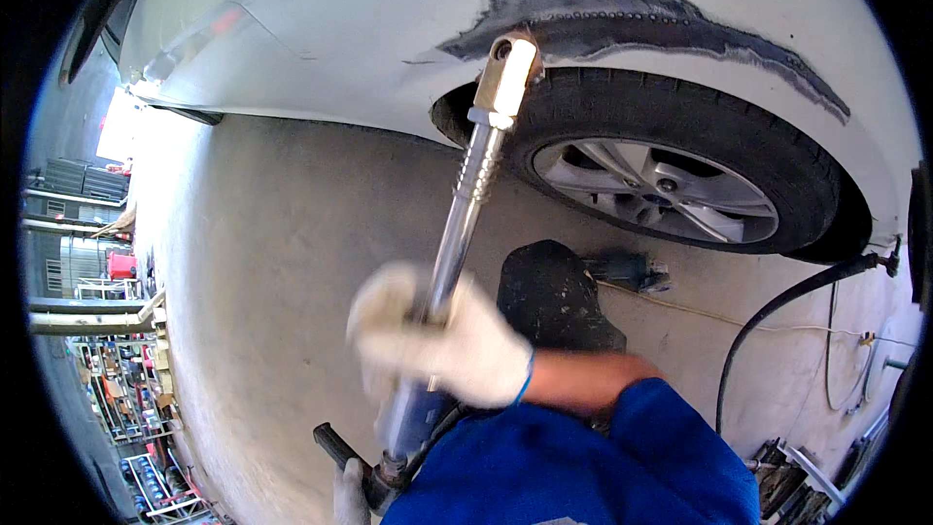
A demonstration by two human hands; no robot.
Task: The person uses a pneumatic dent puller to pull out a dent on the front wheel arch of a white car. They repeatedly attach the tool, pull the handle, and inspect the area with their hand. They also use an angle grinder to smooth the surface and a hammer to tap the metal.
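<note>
A slide hammer dent puller (455, 251) with a bright metal shaft, a coil spring and a block-shaped tip stretches from my lap toward a pale car fender. My right hand (476, 350), in a white glove and smeared by motion, is wrapped round the shaft. At the tool's lower end my left hand (350, 494), also gloved and mostly hidden, grips by the black handle (340, 445). The tip overlaps a ground dark patch (622, 27) above the wheel arch, where a row of small raised spots runs; whether it touches the metal, I cannot tell.
Below the patch is the car's tyre (680, 102) with a silver alloy wheel (671, 185). A teal power tool (637, 272) lies on the floor by my dark knee (554, 292). A black cable (768, 331) hangs from a clamp at right. Loaded shelves (121, 379) stand far left.
</note>
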